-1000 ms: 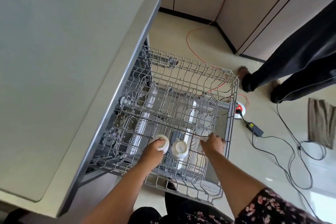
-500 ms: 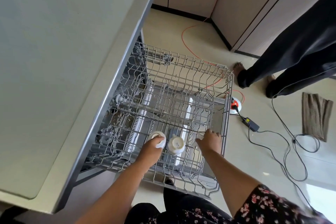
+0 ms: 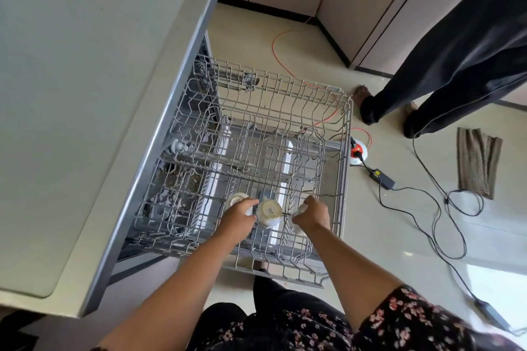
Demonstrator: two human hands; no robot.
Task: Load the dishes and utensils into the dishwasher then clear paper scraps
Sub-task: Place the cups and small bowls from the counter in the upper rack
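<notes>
The grey wire dishwasher rack [image 3: 343, 151] is pulled out over the floor. Near its front stand two white cups upside down: a left cup [image 3: 235, 199] and a middle cup [image 3: 269, 212]. My left hand [image 3: 239, 218] grips the left cup from the front and covers most of it, with its thumb close to the middle cup. My right hand [image 3: 313, 215] is just to the right, closed on a pale cup [image 3: 297, 226] that it mostly hides among the rack's tines.
A grey countertop [image 3: 85, 94] overhangs the rack on the left. Another person's legs [image 3: 427, 94] stand at the right. Black cables and a power adapter [image 3: 382, 178], an orange cord reel [image 3: 358, 151] and a brown cloth [image 3: 476, 161] lie on the floor.
My left hand has slid a little right over the left cup, toward the middle cup. My right hand stays at the same place in the rack.
</notes>
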